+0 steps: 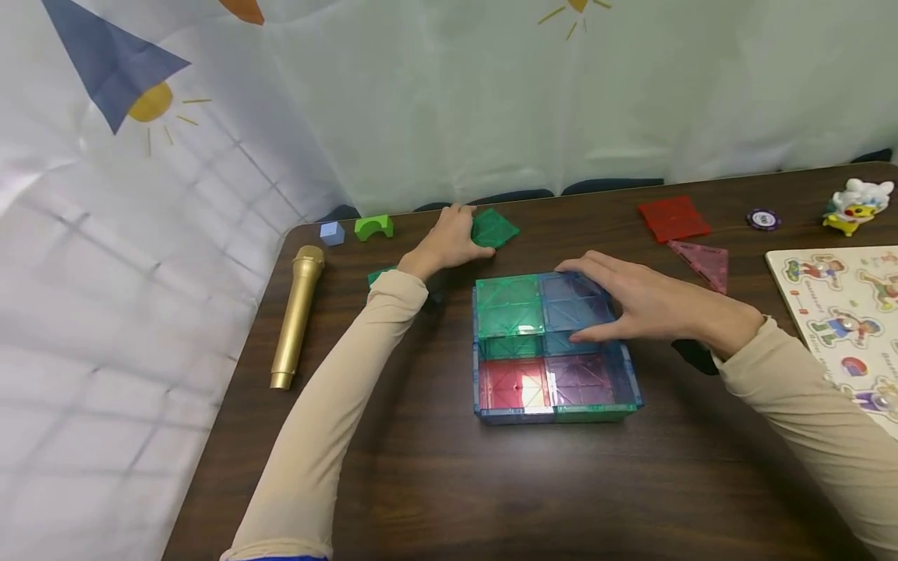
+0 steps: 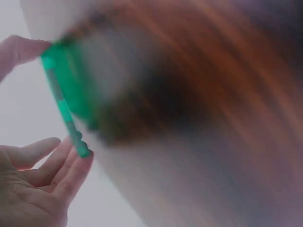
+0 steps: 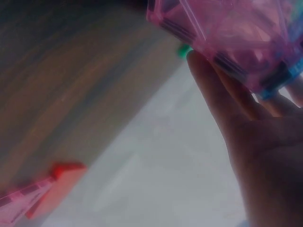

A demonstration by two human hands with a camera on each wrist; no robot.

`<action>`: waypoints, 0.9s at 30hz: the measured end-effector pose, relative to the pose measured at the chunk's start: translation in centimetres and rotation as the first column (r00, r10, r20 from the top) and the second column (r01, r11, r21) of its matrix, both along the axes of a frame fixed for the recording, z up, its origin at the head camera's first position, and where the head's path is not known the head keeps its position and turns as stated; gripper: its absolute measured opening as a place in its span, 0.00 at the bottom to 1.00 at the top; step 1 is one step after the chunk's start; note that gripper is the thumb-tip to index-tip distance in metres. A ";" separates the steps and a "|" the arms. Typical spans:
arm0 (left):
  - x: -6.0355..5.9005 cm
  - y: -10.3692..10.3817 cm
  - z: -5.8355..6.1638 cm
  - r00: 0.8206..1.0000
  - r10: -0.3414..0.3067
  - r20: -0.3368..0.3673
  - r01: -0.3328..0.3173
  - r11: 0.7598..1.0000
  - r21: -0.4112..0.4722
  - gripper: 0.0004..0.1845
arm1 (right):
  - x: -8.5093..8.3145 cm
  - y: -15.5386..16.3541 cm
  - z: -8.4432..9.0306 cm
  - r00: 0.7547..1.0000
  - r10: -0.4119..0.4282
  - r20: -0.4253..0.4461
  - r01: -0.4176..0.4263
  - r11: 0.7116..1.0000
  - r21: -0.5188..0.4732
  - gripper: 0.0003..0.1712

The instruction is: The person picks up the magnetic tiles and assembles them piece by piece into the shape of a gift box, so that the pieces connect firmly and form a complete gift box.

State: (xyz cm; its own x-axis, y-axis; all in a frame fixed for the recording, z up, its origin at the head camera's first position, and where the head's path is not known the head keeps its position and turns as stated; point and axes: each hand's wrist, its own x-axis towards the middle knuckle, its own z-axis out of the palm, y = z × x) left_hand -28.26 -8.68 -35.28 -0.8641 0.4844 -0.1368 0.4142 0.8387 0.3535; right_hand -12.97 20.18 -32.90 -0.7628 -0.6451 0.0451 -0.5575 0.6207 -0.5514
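Observation:
Near the table's back edge, my left hand (image 1: 449, 240) pinches a green magnetic tile (image 1: 494, 228) between thumb and fingertips. The left wrist view shows that green tile (image 2: 75, 87) edge-on, spanned by the thumb and fingers. My right hand (image 1: 634, 300) holds the blue magnetic tile (image 1: 571, 300) on top of a low box of see-through tiles (image 1: 519, 417), thumb at its front edge and fingers over the back. Beside the blue tile lies a green top tile (image 1: 510, 304). The box's front half is uncovered, showing a red tile (image 1: 512, 383) and a purple tile (image 1: 581, 380) inside.
Left, a gold microphone (image 1: 298, 315), a light-blue cube (image 1: 332, 233) and a green arch block (image 1: 374, 227). Right, red tiles (image 1: 673, 218), a pink triangle tile (image 1: 705, 263), a poker chip (image 1: 763, 219), a figurine (image 1: 856, 206) and a picture board (image 1: 842, 304). A curtain (image 1: 491, 101) hangs behind.

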 end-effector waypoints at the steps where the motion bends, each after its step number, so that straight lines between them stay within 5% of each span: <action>1: 0.3 -0.6 0.2 1.000 0.000 -0.004 0.001 1.000 0.007 0.46 | 0.0 0.0 0.0 1.000 0.000 0.002 0.000 1.000 0.002 0.49; 5: 2.2 -3.1 1.9 0.999 0.021 -0.034 -0.017 0.994 0.104 0.45 | 0.1 0.0 0.0 1.000 0.003 0.000 -0.003 1.000 0.003 0.49; 9: 5.5 -5.3 4.9 0.994 0.022 -0.108 0.007 0.965 0.261 0.44 | 0.1 0.0 0.1 1.000 0.007 -0.003 -0.007 1.000 0.009 0.50; 12: 8.9 -6.2 7.0 0.975 -0.061 -0.215 0.140 0.917 0.373 0.44 | 0.2 0.0 0.3 1.000 0.009 0.001 -0.009 1.000 0.016 0.50; 14: 11.2 -6.2 7.7 0.940 -0.160 -0.302 0.279 0.870 0.407 0.44 | 0.1 0.1 0.3 1.000 0.008 0.000 -0.008 1.000 0.019 0.50; 17: 14.6 -5.7 7.4 0.870 -0.310 -0.383 0.455 0.804 0.384 0.46 | 0.1 0.2 0.4 1.000 0.007 -0.009 -0.007 1.000 0.022 0.50; 19: 16.5 -5.2 6.5 0.844 -0.388 -0.370 0.513 0.784 0.350 0.46 | 0.1 0.2 0.4 1.000 0.006 -0.013 -0.005 1.000 0.023 0.50; 23: 18.9 -4.4 4.8 0.848 -0.470 -0.248 0.528 0.795 0.299 0.45 | 0.1 0.1 0.4 1.000 0.009 -0.008 -0.009 1.000 0.021 0.50; 27: 19.8 -4.1 4.2 0.853 -0.485 -0.193 0.521 0.808 0.275 0.42 | 0.2 0.0 0.3 1.000 0.021 -0.001 -0.021 1.000 0.017 0.50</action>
State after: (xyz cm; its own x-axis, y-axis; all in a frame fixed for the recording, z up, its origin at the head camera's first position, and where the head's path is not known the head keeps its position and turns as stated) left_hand -8.49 -12.82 -31.04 -0.4879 0.8561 0.1707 0.7984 0.3586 0.4837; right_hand -12.80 20.16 -32.59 -0.7494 -0.6612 0.0346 -0.5706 0.6184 -0.5405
